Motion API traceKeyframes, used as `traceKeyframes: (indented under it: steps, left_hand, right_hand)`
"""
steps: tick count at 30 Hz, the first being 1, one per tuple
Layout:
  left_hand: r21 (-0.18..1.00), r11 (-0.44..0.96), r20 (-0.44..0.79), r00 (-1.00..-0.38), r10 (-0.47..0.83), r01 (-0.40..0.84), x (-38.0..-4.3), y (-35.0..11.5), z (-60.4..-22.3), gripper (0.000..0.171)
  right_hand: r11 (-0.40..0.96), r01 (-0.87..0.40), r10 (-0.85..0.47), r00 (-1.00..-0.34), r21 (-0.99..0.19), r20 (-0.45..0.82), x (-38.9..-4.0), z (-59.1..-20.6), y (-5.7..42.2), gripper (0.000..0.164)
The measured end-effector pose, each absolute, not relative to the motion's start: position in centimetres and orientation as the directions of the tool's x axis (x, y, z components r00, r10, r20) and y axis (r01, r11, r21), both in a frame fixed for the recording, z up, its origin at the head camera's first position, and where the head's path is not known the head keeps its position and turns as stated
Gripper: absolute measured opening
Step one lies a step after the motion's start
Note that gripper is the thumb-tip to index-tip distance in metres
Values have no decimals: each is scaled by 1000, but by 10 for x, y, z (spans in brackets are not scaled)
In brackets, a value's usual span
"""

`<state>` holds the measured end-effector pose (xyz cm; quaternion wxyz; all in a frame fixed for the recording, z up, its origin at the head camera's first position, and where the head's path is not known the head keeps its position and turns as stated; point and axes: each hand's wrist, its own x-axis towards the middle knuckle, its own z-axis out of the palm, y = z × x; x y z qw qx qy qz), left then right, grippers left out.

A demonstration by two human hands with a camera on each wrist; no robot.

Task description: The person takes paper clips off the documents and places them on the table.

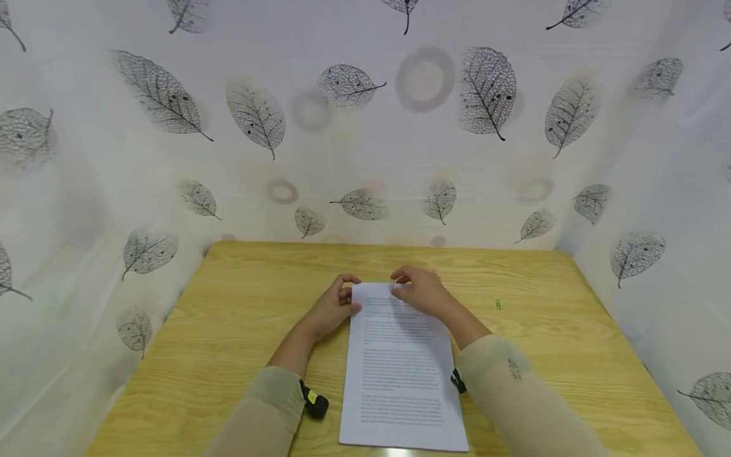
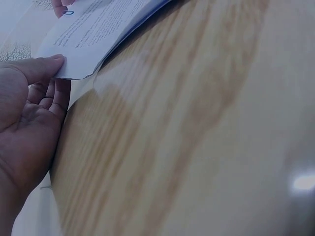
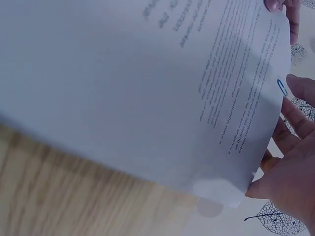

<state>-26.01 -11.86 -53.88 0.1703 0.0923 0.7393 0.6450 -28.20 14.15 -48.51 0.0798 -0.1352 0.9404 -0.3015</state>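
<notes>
A stack of printed white paper lies lengthwise on the wooden table. With thumb on top and fingers beneath, my left hand grips its far left corner; the left wrist view shows this edge of the paper slightly raised. A blue paper clip sits over the far edge of the sheets. My right hand is at that edge, thumb and forefinger pinching around the clip's outer end. Its other fingers reach behind the paper's edge.
A green paper clip lies on the table to the right of the stack. A leaf-patterned curtain encloses the table at the back and sides. Dark wrist cameras are strapped at both sleeves.
</notes>
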Motion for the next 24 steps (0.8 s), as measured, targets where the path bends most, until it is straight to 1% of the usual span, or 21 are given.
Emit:
traceKeyframes:
  steps: [4, 10, 17, 24]
  left_hand:
    - [985, 155, -134, -922, 364, -82, -260, -118, -539, 53]
    - [985, 157, -122, -921, 371, -67, -259, -119, -539, 52]
    - [984, 167, -113, -922, 370, -54, -259, -120, -540, 51]
    - [983, 171, -128, -920, 370, -68, -258, -119, -538, 52]
  right_hand:
    - [769, -185, -306, -947, -612, -99, -282, -483, 138, 30]
    - [745, -192, -322, -942, -638, -93, -283, -483, 136, 25]
    - [743, -154, -303, -945, -652, -121, -282, -485, 134, 19]
    - [734, -119, -274, -953, -669, -131, -280, -485, 133, 20]
